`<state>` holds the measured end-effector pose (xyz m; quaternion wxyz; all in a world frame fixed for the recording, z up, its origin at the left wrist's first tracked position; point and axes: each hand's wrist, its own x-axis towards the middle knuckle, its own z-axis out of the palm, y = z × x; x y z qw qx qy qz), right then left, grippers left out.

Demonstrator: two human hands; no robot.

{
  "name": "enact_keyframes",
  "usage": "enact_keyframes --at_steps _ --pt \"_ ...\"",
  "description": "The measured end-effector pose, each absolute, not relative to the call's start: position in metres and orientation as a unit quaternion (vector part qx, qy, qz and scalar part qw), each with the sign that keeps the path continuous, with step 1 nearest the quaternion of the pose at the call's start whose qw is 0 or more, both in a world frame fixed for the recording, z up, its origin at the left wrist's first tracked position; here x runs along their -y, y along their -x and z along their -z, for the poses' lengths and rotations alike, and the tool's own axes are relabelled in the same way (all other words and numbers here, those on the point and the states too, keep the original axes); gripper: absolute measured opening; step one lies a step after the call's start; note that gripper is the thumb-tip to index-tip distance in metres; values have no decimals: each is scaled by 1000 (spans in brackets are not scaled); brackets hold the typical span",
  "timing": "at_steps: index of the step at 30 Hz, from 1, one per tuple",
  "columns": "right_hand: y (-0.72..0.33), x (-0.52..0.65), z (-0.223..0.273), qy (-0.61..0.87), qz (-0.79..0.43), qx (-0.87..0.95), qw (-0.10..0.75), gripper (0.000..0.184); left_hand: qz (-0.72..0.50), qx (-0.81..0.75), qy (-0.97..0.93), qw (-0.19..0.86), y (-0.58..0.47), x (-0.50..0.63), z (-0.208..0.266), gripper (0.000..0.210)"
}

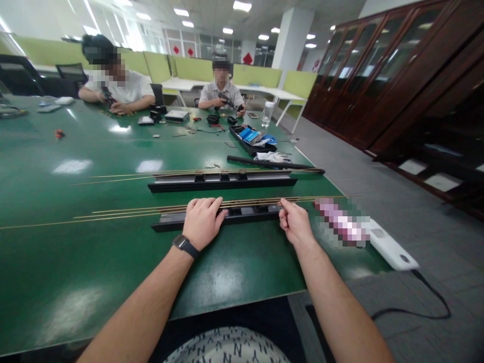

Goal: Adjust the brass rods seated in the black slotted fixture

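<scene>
My left hand (203,220), with a dark watch at its wrist, lies over a long black rail (166,224). Its fingers are bent across thin golden rods (124,210) running lengthwise above the rail, and the thumb is on the near side. My right hand (295,220) is closed near the rail's right end, thumb and forefinger pinching at the rods. How many rods each hand grips is hidden. Between the hands, dark pieces (235,210) show inside the channel. Behind, a second black rail (223,184) lies parallel, with more thin rods (124,176) along it.
A black bar (272,164) and a tray of blue packets (251,138) lie farther back. To the right sits a white device (391,246) with a cable, beside a blurred pink item (340,222). Two people work across the green table (113,282).
</scene>
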<state>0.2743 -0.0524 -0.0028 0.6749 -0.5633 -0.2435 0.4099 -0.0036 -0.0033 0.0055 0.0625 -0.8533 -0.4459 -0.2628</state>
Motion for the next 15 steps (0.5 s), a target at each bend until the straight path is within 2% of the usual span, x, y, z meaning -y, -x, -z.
enact_keyframes --at_steps 9,15 --pt "-273 54 2 573 -428 269 645 42 261 447 853 65 3 4 -6 37" --pt "-274 53 2 570 -422 249 659 38 264 447 853 60 3 3 -6 36"
